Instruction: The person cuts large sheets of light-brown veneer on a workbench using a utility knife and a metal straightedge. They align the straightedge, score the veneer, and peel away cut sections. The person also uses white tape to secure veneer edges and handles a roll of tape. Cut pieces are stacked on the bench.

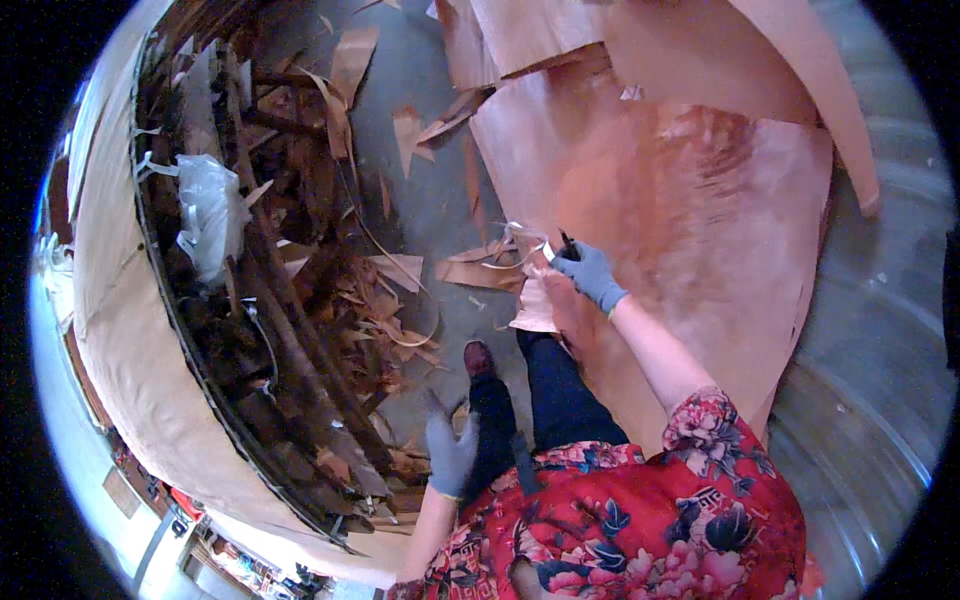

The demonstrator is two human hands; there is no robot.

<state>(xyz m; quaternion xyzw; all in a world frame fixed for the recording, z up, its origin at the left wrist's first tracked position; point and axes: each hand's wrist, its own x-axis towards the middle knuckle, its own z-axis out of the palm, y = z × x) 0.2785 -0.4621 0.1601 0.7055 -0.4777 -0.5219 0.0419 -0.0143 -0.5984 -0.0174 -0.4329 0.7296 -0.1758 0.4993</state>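
Observation:
My right hand (592, 278), in a grey glove, is closed around a small black tool (568, 245) whose working end I cannot make out. It is over the left edge of a large reddish-brown veneer sheet (680, 230). Beside that hand, a thin pale strip (528, 250) curls, and a torn light piece of veneer (537, 305) sits just below. My left hand (450, 445), also grey-gloved, hangs by my left leg with thumb and fingers apart. Nothing shows in it, though its fingertips are slightly blurred.
More veneer sheets (700, 60) overlap at the far right. On the left, a long stack of dark wood strips (270, 300) carries a clear plastic bag (210, 215), beside a pale curved sheet (130, 330). Veneer scraps (400, 275) litter the grey floor (395, 205) near my shoe (479, 358).

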